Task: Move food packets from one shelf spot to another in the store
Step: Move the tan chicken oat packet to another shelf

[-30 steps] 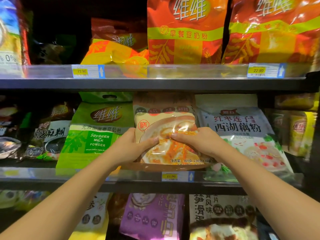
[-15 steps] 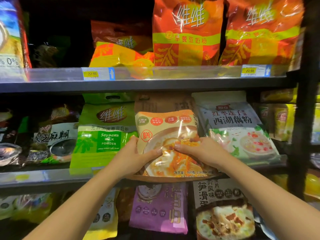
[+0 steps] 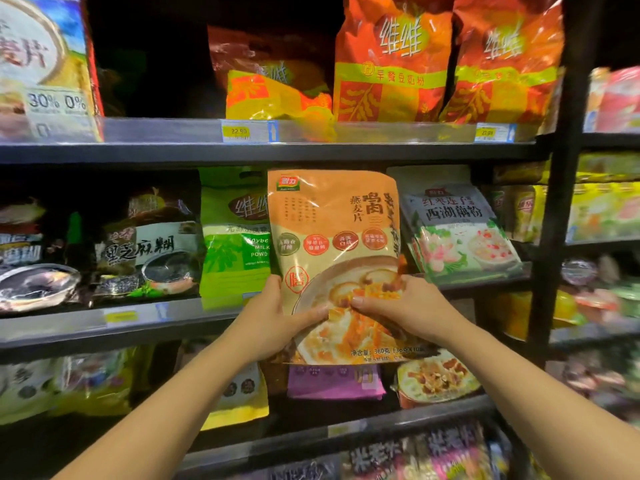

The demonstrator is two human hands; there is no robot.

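Holding an orange packet [image 3: 337, 251] upright before the middle shelf [image 3: 121, 327], left hand [image 3: 273, 320] and right hand [image 3: 405, 313] grip its lower half; apparently clear, so keep it level, avoiding neighbouring bags.

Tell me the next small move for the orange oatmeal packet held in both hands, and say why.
Probably draw the orange packet a bit farther out from the middle shelf, then carry it toward its new spot. The left hand and right hand grip its lower half, and it hangs upright in front of the green soybean powder bag and the white bag.
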